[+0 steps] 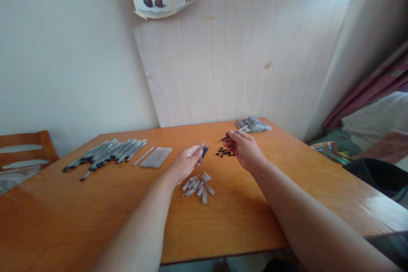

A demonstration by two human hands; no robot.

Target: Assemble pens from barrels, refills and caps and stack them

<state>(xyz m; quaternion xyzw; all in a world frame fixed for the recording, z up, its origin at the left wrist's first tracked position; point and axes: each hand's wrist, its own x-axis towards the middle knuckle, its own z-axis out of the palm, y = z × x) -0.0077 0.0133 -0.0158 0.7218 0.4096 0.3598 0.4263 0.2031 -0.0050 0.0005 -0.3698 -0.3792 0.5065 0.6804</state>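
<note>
My left hand (186, 162) is closed, with a small translucent pen cap (202, 146) between thumb and fingers. A dark piece (205, 151) shows beside the fingertips; its kind is unclear. My right hand (242, 146) pinches a thin pen refill (244, 128), its dark pointed end toward the left and its pale end up to the right. Under the right fingers lie several small black plugs (221, 152). Below my left hand is a loose heap of translucent caps (199, 185). White pen barrels (156, 157) lie in a row left of that hand.
Pens with black ends (108, 153) are piled at the table's left. A bundle of thin grey refills (253, 124) lies at the back right. The wooden table (242, 229) meets the wall behind. A chair (25, 140) stands left, a dark bag (376, 174) right.
</note>
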